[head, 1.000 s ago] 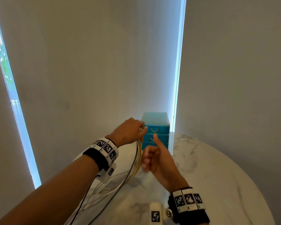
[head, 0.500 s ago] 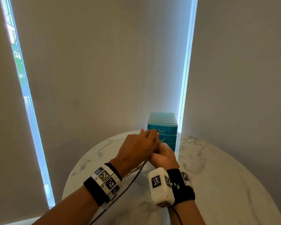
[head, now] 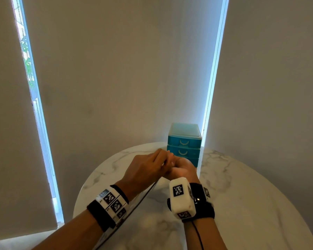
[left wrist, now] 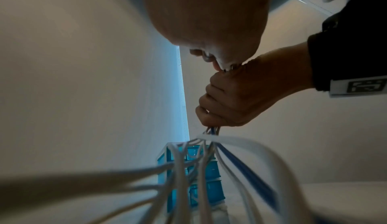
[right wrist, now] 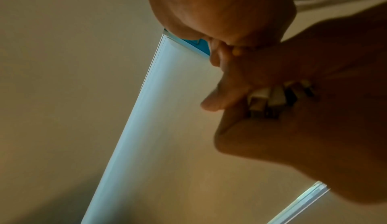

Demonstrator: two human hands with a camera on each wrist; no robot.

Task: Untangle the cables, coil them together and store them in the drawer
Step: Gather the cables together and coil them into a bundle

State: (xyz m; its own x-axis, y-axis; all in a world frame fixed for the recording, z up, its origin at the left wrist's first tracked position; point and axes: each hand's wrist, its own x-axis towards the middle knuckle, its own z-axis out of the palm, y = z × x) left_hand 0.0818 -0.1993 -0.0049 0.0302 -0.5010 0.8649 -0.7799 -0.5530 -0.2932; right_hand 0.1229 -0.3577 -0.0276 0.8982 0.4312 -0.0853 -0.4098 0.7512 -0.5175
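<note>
My two hands meet above the marble table (head: pixel 246 199), just in front of a blue three-drawer unit (head: pixel 184 143) whose drawers are all closed. In the left wrist view my right hand (left wrist: pixel 230 101) is a fist round a bundle of white and blue cables (left wrist: pixel 211 151), which fan out below it. My left hand (head: pixel 164 160) lies over the right hand (head: pixel 179 166). In the right wrist view the left hand's curled fingers (right wrist: pixel 234 95) hold several cable plugs (right wrist: pixel 268 97). A dark cable strand (head: pixel 143 197) hangs under the left wrist.
The round table's edge (head: pixel 83 188) curves at the left, close to a wall of grey blinds (head: pixel 116 87) with bright window gaps. The drawer unit stands at the table's far side against the blinds. A thin black cord (head: pixel 197 235) runs along my right forearm.
A second ago the left hand alone held the cables up and the right hand was open beside it. The hands have since come together lower down, both holding the bundle.
</note>
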